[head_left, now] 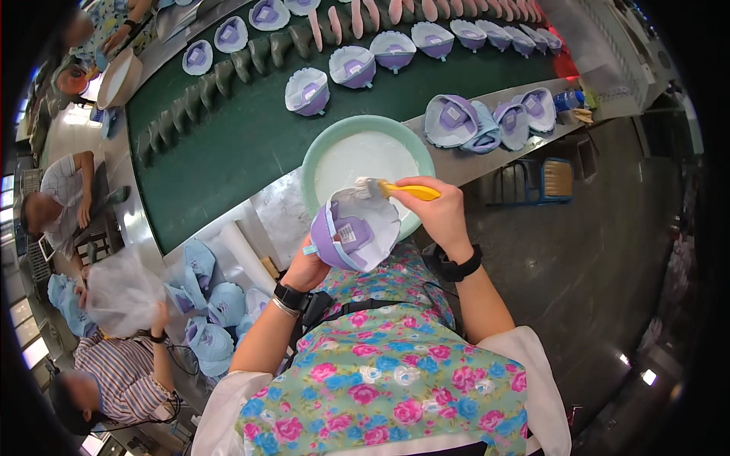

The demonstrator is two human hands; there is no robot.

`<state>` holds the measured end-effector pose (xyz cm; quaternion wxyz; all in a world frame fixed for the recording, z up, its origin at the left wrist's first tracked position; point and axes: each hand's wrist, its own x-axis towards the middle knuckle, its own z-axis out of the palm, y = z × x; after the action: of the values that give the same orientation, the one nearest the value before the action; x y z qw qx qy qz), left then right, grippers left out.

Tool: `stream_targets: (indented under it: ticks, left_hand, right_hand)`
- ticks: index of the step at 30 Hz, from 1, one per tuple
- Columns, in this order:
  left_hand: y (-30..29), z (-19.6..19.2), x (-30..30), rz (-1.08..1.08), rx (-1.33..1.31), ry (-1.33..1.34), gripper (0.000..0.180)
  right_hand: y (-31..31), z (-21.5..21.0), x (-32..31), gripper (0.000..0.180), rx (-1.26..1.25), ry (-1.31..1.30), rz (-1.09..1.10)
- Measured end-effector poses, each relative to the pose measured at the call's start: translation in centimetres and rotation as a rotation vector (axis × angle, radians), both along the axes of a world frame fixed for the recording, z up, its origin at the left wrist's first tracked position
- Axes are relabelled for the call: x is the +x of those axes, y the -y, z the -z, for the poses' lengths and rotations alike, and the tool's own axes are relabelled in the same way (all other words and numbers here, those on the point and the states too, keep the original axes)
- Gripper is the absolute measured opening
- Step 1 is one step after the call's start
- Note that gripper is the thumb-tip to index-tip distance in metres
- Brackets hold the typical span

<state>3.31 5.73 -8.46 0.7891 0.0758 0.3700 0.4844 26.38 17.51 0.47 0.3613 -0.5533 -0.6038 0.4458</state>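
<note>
A purple and light-blue shoe upper point(338, 242), its pale inner side and a small white label facing up, is gripped at its left side by my left hand point(306, 270). My right hand point(439, 215) is closed around the yellow handle of a brush point(414, 191). The pale bristles lie at the upper's far edge; whether they touch it I cannot tell. Just beyond both hands is a light-green basin point(310, 169) containing white liquid, and the upper overlaps its near rim.
Rows of shoe uppers point(306, 91), grey shoe lasts point(223, 76) and pink ones line the green belt point(228, 144). More uppers point(451, 120) rest on the metal ledge at right; others point(209, 342) are piled at left. A co-worker point(125, 372) handles a clear plastic bag point(125, 292). A stool point(557, 181) stands at right.
</note>
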Motion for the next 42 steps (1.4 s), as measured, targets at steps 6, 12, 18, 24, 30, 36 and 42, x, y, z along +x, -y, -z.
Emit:
stream_targets:
  ticks: [6, 12, 18, 24, 30, 36, 42]
  left_hand:
    - [-1.3, 0.2, -0.8, -0.139, 0.082, -0.098, 0.042]
    - [-2.1, 0.4, -1.8, -0.164, 0.254, -0.326, 0.054]
    - [-2.9, -0.4, -1.5, -0.267, 0.230, -0.277, 0.046]
    - [-2.9, -0.5, -1.7, -0.388, -0.054, -0.107, 0.025]
    - [-2.7, -0.5, -3.1, -0.021, -0.308, 0.262, 0.028]
    - [-5.3, -9.0, 3.3, -0.176, -0.654, 0.078, 0.026]
    - [-2.7, -2.8, -0.3, 0.117, -0.399, 0.349, 0.020]
  right_hand:
    - [0.9, -0.6, 0.1, 0.022, -0.095, 0.221, 0.066]
    - [1.9, -4.2, -1.5, 0.023, -0.467, -0.168, 0.052]
    - [1.2, -3.6, -0.7, 0.017, -0.242, 0.010, -0.125]
    - [-1.1, -3.1, 0.2, 0.014, -0.024, 0.129, -0.002]
    - [-1.0, -7.4, -2.3, 0.014, -0.061, -0.099, -0.233]
    - [-1.0, -6.5, -5.7, 0.013, -0.075, -0.243, -0.470]
    - [-1.8, -3.6, -1.5, 0.014, -0.131, 0.146, -0.231]
